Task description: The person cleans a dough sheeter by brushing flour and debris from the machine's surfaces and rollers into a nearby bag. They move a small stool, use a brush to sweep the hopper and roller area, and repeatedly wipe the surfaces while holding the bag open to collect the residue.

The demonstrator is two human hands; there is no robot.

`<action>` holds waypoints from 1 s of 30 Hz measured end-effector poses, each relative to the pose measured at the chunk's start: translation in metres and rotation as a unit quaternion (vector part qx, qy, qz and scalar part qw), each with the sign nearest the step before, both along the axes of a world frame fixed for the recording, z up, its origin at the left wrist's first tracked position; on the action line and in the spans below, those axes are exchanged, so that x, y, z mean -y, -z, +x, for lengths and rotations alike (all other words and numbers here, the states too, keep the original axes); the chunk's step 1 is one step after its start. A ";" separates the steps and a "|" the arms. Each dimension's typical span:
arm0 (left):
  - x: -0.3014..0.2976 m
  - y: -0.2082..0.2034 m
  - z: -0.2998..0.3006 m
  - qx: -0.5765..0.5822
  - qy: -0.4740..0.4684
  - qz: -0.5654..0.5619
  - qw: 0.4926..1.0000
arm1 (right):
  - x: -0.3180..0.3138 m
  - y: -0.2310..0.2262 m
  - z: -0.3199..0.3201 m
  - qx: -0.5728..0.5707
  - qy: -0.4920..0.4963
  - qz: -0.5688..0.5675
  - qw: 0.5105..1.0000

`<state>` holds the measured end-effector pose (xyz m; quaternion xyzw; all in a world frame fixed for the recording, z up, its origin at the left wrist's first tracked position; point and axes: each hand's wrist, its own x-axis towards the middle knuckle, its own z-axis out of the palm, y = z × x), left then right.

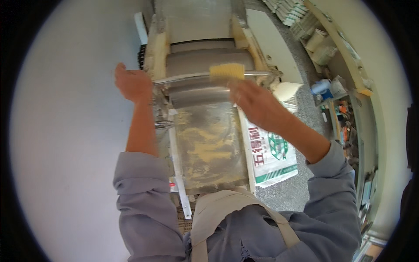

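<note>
One yellow brush is at the metal bar, clamped in the right hand; left hand at the bar's left end, grip unclear. Rollers look mostly bare; yellow residue covers the plate, so brushing appears unfinished.

On the right there are a white-green sack, a grey floor and a long shelf; white packages lie piled far.

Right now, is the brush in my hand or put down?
In your hand: your right hand grips the brush, its yellow bristles hiding part of the metal bar.
</note>
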<state>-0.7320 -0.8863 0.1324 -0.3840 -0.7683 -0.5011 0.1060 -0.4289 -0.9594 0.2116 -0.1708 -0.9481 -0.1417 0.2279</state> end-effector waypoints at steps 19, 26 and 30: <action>-0.001 0.004 0.001 0.081 -0.018 0.106 0.991 | -0.132 -0.011 -0.135 -0.144 0.098 -0.449 0.877; 0.003 0.000 0.005 0.083 -0.001 0.082 0.993 | -0.143 -0.035 -0.120 -0.260 0.014 -0.575 0.776; 0.003 -0.002 0.004 0.048 0.019 0.101 0.994 | -0.143 -0.021 -0.122 -0.107 0.063 -0.534 0.837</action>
